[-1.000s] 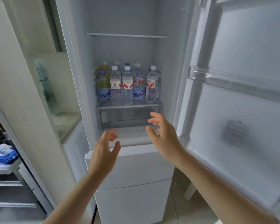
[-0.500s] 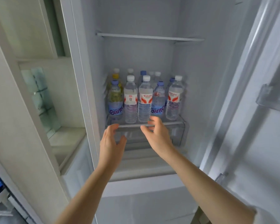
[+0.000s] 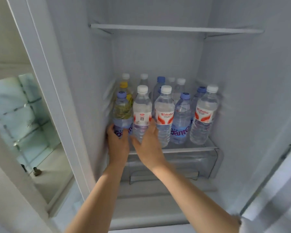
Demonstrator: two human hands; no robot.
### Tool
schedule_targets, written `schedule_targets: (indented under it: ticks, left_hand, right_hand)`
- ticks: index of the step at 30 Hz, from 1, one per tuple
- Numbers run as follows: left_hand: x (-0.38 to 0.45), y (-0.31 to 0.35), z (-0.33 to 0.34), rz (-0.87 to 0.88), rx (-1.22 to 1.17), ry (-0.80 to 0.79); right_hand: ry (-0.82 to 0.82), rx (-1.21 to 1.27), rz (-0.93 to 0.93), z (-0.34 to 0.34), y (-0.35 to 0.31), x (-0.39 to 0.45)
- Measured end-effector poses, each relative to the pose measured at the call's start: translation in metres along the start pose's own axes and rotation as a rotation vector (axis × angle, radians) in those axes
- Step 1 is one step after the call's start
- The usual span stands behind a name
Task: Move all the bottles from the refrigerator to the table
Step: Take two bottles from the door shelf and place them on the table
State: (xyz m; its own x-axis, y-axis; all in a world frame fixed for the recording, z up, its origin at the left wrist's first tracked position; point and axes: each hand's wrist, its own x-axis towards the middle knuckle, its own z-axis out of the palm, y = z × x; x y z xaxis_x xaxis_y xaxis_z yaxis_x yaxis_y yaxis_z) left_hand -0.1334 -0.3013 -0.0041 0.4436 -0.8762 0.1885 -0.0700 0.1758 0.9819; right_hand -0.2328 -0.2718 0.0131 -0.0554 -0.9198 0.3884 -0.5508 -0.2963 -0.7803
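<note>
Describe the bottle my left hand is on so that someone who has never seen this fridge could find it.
Look in the open fridge at the glass shelf crowded with bottles. In the front row, take the bottle nearest the left wall, where the left hand grips its base. It has a pale blue cap and blue lettering; its right neighbour has a white cap.

To your left a pale wall [image 3: 10, 31] is catching soft daylight. A greenish glass panel [image 3: 20, 118] is showing there, perhaps tiled, though blur is hiding detail.
</note>
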Motion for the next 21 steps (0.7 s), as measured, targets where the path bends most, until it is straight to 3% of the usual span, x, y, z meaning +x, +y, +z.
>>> schedule_targets:
  ticks: [13,21]
  left_hand:
    - [0.027,-0.004,0.016,0.104,0.003,-0.045]
    - [0.017,-0.017,0.019,0.163,0.004,0.087]
  right_hand:
    - [0.304,-0.162,-0.005,0.041,0.019,0.03]
    - [0.201,-0.007,-0.05,0.03,0.023,0.022]
